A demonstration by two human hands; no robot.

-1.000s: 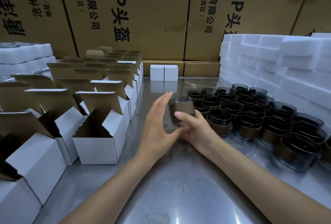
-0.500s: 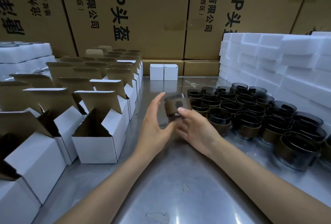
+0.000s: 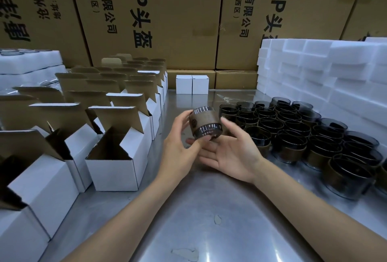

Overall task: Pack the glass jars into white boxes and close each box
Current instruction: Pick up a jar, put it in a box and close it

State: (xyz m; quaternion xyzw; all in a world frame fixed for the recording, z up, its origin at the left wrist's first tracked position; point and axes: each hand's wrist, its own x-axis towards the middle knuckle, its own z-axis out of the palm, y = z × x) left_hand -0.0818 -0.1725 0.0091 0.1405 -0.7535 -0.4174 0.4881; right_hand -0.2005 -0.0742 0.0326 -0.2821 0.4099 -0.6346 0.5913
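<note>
Your left hand point(image 3: 178, 148) now grasps the dark smoked-glass jar with its brown paper band point(image 3: 206, 123), lifted off the steel desk point(image 3: 209, 219) and tipped sideways. Your right hand point(image 3: 234, 152) has released it, palm open beneath. The open white cardboard box point(image 3: 117, 169) at nine o'clock likely receives it next.

Bare table point(image 3: 188, 230) lane between boxes point(image 3: 117, 157), jars point(image 3: 293, 136).

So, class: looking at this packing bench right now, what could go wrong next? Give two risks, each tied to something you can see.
1. The dark glass jar with the brown band is tilted above the steel table, held by the left hand while the right hand lies open beside it; it might slip.
2. The crowded cluster of dark glass jars sits beside the right forearm; a careless sweep could knock them together.
</note>
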